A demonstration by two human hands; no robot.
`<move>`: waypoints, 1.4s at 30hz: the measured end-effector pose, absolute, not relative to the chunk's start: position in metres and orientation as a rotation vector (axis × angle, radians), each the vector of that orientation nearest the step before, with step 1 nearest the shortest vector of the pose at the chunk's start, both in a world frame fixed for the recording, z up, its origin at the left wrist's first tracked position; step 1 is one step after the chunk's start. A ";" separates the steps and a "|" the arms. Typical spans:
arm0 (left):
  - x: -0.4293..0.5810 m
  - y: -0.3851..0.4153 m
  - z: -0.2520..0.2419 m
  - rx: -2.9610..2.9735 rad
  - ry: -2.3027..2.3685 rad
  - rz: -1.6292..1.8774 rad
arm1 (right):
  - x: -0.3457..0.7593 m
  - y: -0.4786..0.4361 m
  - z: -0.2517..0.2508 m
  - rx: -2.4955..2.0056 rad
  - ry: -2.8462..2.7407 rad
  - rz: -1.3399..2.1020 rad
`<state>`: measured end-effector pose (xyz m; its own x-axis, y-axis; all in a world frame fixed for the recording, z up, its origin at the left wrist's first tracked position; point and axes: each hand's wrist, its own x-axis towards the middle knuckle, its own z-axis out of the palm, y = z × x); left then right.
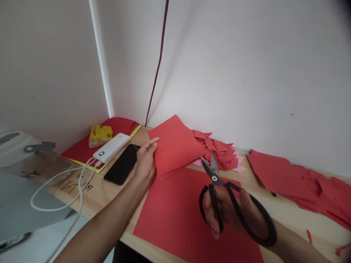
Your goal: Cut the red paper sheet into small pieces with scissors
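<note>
My left hand (146,160) pinches the left edge of a folded red paper sheet (175,144) and holds it up above the wooden table (109,190). In my right hand (233,213) are black-handled scissors (219,182), fingers through the loops, blades slightly apart and pointing at the sheet's lower right edge. A large flat red sheet (178,219) lies on the table under both hands.
A black phone (122,164) and a white power bank (112,147) with a white cable (68,190) lie left of my hand, near a yellow box (100,135). Red paper scraps (222,151) pile against the wall; more red sheets (307,180) lie right.
</note>
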<state>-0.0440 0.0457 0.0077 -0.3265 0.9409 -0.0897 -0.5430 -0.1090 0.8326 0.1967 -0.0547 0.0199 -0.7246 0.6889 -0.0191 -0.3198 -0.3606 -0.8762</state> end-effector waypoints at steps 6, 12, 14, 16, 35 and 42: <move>-0.042 0.045 0.006 0.638 0.960 1.629 | 0.194 -0.053 0.020 -0.585 -1.184 2.092; -0.039 0.043 0.005 0.675 0.983 1.590 | 0.191 -0.053 0.021 -0.592 -1.149 2.058; -0.039 0.042 0.005 0.698 1.004 1.579 | 0.190 -0.053 0.021 -0.596 -1.162 2.046; -0.038 0.042 0.005 0.713 1.011 1.573 | 0.188 -0.053 0.022 -0.600 -1.165 2.041; -0.034 0.041 0.003 0.720 0.941 1.624 | 0.187 -0.063 0.022 -0.733 -1.065 1.876; -0.038 0.043 0.001 0.724 0.938 1.634 | 0.186 -0.061 0.013 -0.806 -1.068 1.814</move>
<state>-0.0378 0.0432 0.0006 -0.2482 0.9687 -0.0024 -0.4909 -0.1236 0.8624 0.1857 -0.0613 0.0134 -0.4233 0.9002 -0.1019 -0.3476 -0.2653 -0.8993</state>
